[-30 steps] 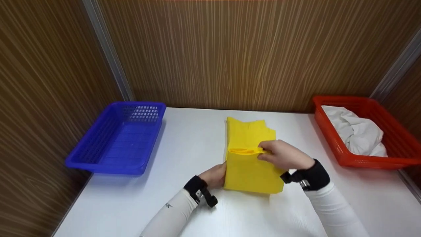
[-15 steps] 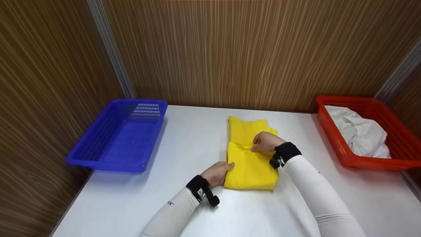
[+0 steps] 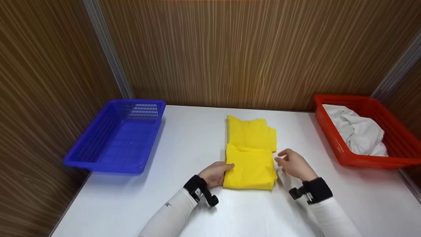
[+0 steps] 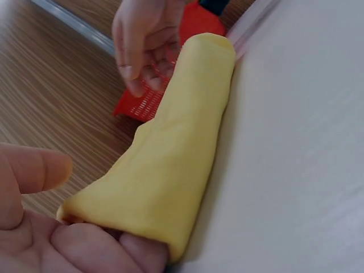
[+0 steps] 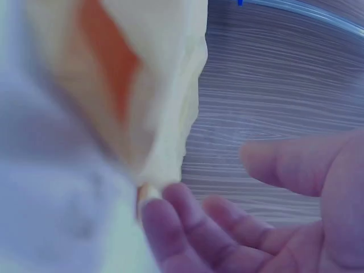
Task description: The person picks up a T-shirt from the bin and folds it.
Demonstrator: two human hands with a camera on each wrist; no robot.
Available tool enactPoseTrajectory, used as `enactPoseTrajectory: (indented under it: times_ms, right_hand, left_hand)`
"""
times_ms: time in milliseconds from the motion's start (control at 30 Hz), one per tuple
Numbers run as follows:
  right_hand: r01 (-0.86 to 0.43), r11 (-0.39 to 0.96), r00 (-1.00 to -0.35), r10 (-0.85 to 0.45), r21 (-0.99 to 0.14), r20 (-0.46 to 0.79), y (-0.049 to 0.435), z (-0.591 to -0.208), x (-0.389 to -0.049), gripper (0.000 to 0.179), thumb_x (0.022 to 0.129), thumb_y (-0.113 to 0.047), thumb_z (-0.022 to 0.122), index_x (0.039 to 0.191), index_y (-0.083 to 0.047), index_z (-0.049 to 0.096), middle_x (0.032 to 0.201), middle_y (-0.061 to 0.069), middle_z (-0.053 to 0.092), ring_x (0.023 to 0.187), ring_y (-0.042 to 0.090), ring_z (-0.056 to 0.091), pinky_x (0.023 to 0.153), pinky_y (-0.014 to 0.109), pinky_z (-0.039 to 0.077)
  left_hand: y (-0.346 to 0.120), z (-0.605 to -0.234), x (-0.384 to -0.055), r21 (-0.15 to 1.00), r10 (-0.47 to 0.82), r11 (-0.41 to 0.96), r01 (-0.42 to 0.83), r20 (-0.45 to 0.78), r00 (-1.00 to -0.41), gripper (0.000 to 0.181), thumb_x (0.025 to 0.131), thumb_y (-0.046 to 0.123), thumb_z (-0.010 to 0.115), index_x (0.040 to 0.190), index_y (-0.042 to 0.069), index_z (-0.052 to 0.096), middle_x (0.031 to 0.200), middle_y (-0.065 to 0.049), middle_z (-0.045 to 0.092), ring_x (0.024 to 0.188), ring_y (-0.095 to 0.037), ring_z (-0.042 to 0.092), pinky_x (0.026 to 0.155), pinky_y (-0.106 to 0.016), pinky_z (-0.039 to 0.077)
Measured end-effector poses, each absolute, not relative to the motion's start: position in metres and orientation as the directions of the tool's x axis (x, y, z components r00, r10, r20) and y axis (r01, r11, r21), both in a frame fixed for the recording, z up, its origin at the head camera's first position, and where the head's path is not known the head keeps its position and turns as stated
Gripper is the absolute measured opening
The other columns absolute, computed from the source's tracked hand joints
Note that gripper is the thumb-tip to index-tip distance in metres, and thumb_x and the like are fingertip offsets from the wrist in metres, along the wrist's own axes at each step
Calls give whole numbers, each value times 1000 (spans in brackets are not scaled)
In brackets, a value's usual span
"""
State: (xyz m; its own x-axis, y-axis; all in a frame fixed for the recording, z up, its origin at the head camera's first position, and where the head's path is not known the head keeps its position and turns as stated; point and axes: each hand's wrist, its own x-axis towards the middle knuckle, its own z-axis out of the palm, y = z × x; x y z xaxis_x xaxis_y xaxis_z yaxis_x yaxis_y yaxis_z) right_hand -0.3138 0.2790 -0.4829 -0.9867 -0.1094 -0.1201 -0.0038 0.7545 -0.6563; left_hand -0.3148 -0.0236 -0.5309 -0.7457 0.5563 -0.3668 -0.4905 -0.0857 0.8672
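Observation:
A folded yellow garment (image 3: 250, 168) lies mid-table in the head view, its near half doubled back over the flat far part (image 3: 251, 133). My left hand (image 3: 215, 173) holds its left edge, the thumb over the top and the fingers tucked in at the fold. The left wrist view shows those fingers (image 4: 94, 247) partly hidden by the cloth. To the right of the garment is my right hand (image 3: 294, 164), fingers loosely bent and thumb apart. Its fingertips (image 5: 156, 213) are at the garment's edge in the right wrist view; blur hides whether they touch.
A blue plastic basket (image 3: 108, 167) stands at the table's left, with only its bottom showing inside. At the right, a red basket (image 3: 368, 161) contains crumpled white cloth (image 3: 360, 135). Wood-patterned panels (image 3: 210, 56) enclose the white table (image 3: 187, 138) at the back and sides.
The top layer has gone from raised to lying flat on the garment. My right hand has let go of its edge and moved right, toward me. My left hand stays at the left edge.

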Motion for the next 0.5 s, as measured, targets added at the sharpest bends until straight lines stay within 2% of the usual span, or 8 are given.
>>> enactPoseTrajectory:
  times_ms: [100,200,333,400,500]
  right_hand:
    - [58,684,-959,-164,-727,-231,287,-493,-291,32,105,-26,57,112,4,64,91,11,71,73,18,64,64,30,53]
    - [40,591,-918,-296,-806,-263,291,-500,-279,29,104,-24,58,107,4,66,82,3,67,68,14,60,59,26,49]
    - [72,410,-851,-450,-909,-270,295,-506,-276,34,102,-19,61,120,10,58,72,-5,58,59,8,51,53,20,38]
    - [113,342,-812,-509,-933,-285,296,-511,-276,39,101,-16,63,127,12,54,69,-7,59,53,5,46,50,17,35]
    - [138,306,-764,-572,-942,-297,296,-518,-278,41,102,-16,63,127,14,52,68,-8,62,47,1,41,46,15,35]
  left_hand:
    - [-31,-527,-312,894,543,-20,-447,-366,-756,42,108,19,50,145,-1,48,133,-14,67,122,-25,67,106,-43,54]
    - [-37,-525,-311,913,523,43,-406,-367,-769,40,106,14,54,142,-2,52,129,-15,69,116,-24,69,102,-40,56]
    - [-41,-530,-310,924,501,55,-379,-354,-790,37,101,4,58,137,-5,56,124,-16,70,112,-25,71,98,-40,58]
    - [-41,-533,-310,929,489,49,-368,-344,-801,37,100,1,59,137,-6,57,124,-16,70,112,-27,71,97,-41,58]
    - [-40,-535,-309,932,460,57,-357,-342,-819,37,100,0,58,136,-6,58,122,-15,71,110,-26,72,95,-40,60]
